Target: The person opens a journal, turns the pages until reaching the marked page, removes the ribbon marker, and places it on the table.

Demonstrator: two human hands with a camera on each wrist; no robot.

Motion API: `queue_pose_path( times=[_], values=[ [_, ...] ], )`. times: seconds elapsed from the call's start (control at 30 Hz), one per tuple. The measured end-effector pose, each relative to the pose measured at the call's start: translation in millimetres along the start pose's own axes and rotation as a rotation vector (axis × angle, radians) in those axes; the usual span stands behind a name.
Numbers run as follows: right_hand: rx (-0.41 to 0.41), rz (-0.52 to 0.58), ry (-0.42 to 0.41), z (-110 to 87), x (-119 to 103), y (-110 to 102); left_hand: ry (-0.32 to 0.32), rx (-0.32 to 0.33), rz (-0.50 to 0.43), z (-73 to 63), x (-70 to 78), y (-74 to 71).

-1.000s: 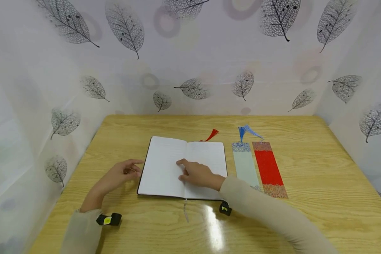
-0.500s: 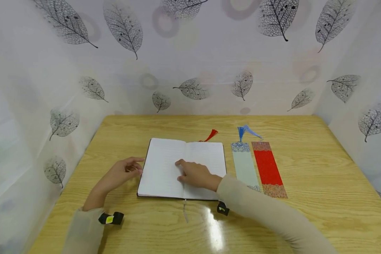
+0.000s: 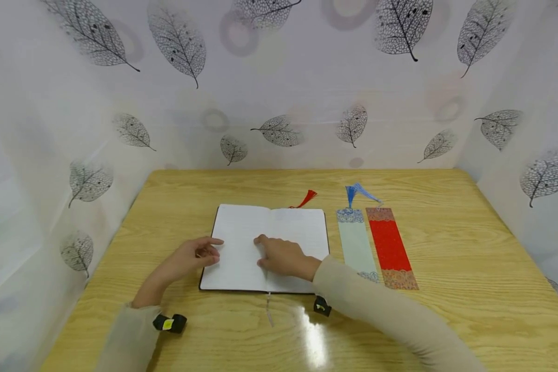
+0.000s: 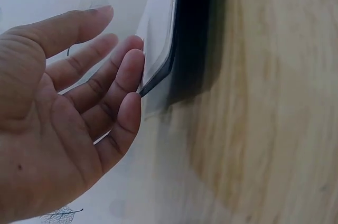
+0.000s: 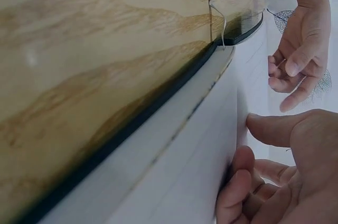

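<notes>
An open notebook (image 3: 234, 271) with white pages and a dark cover lies on the table. My right hand (image 3: 284, 256) rests on it near the centre fold, index finger stretched out over the left page. In the right wrist view, its thumb (image 5: 272, 130) touches the paper and the other fingers bend in. My left hand (image 3: 189, 260) is at the notebook's left edge, fingertips overlapping the left page in the head view. In the left wrist view, its fingers (image 4: 129, 71) are loosely bent beside the page edge and grip nothing. A red tassel (image 3: 309, 197) sticks out above the notebook's top edge.
Right of the notebook lie a pale green bookmark (image 3: 357, 243) with a blue tassel (image 3: 351, 195) and a red bookmark (image 3: 389, 243) with a light blue tassel (image 3: 366, 193). A thin ribbon (image 3: 269, 311) hangs from the notebook's lower edge. Leaf-patterned sheeting (image 3: 176, 129) surrounds the wooden table (image 3: 446, 222).
My left hand has moved right, from beside the notebook to over its left edge. My right hand stays on the pages in nearly the same pose. The view has shifted slightly.
</notes>
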State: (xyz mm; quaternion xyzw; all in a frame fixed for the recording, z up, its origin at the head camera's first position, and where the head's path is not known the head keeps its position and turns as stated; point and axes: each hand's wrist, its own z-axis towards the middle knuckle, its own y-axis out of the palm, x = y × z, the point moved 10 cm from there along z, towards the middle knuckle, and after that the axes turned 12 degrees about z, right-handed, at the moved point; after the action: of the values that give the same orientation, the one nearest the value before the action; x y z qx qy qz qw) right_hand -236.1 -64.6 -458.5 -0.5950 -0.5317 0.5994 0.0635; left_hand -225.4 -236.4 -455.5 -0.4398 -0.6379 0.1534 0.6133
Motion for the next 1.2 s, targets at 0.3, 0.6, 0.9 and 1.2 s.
queue_pose_path(
  times=[0.3,0.6,0.9,1.2],
  values=[
    [-0.042,0.009,0.002,-3.1,14.3,-25.8,0.037,-0.075,-0.014,2.7,1.4,17.3],
    [0.015,-0.095,0.001,-5.4,73.9,-95.7,0.036,-0.125,-0.034,1.7,0.8,23.6],
    [0.071,-0.203,0.026,-3.9,111.3,-113.4,0.030,-0.145,-0.039,1.9,-0.3,24.5],
    [0.019,-0.210,0.070,-0.3,116.6,-107.0,0.008,-0.139,-0.032,3.2,-4.3,23.6]
  ],
)
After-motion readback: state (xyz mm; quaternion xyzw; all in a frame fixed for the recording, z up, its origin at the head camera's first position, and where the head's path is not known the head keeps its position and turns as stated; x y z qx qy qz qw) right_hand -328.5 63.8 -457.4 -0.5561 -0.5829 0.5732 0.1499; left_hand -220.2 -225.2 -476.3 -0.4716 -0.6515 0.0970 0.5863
